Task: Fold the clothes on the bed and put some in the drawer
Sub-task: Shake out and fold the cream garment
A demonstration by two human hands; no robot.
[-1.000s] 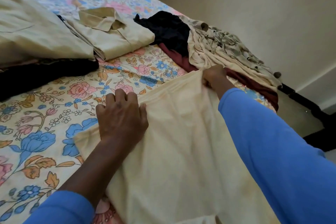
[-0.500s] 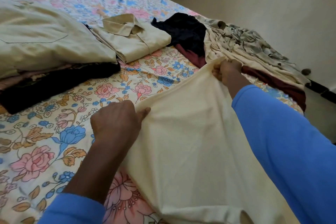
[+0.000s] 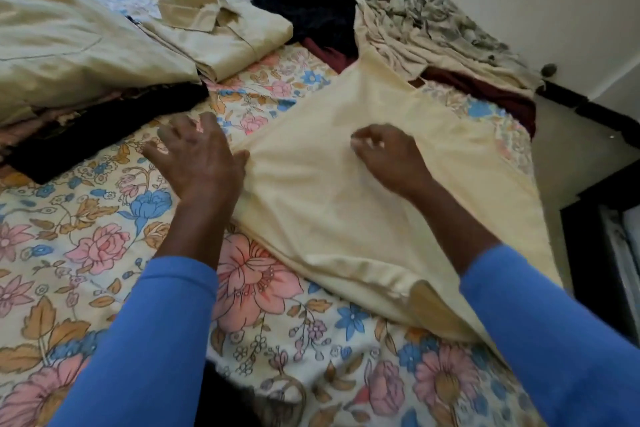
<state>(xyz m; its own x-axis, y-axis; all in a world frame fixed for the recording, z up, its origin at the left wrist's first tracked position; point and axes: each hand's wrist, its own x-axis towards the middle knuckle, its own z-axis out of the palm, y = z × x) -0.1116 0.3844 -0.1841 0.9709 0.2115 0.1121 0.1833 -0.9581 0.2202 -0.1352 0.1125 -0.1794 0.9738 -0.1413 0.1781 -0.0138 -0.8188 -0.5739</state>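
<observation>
the cream garment [image 3: 329,211] is laid on the bed [image 3: 86,253], its long axis run from near right to far centre. the left hand [image 3: 197,156] is splayed, empty, at its left edge; the right hand [image 3: 388,156] is curled mid-cloth, grip unclear.

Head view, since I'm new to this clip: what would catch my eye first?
The pale yellow garment lies spread across the floral bedsheet in the middle, with the left hand splayed at its left edge and the right hand resting on it. Behind it, a folded khaki shirt lies beside a heap of unfolded clothes at the bed's far right edge.
</observation>
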